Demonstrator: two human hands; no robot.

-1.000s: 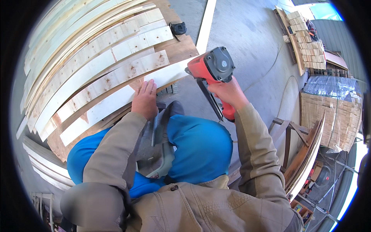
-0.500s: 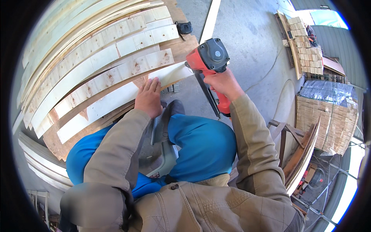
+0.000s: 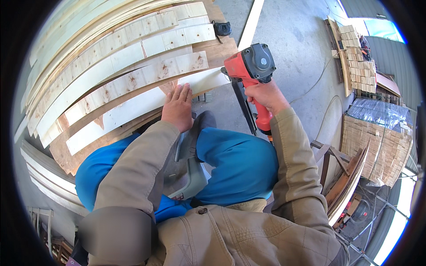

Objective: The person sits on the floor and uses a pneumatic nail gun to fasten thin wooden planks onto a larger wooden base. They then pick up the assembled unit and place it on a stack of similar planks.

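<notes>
The left hand [image 3: 177, 108] is resting flat, ungripping, on the pale board [image 3: 204, 80] while the right hand [image 3: 268, 95] is clutching the nail gun [image 3: 250, 66] (this end apparently unfinished, driven nails indiscernible).

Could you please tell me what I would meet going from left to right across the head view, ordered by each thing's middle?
Pale boards at lower left, left hand, black tape measure, red and black nail gun in the right hand, wrapped wood stack.

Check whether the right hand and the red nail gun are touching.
Touching. The head view shows the right hand wrapped around the handle of the red nail gun.
</notes>
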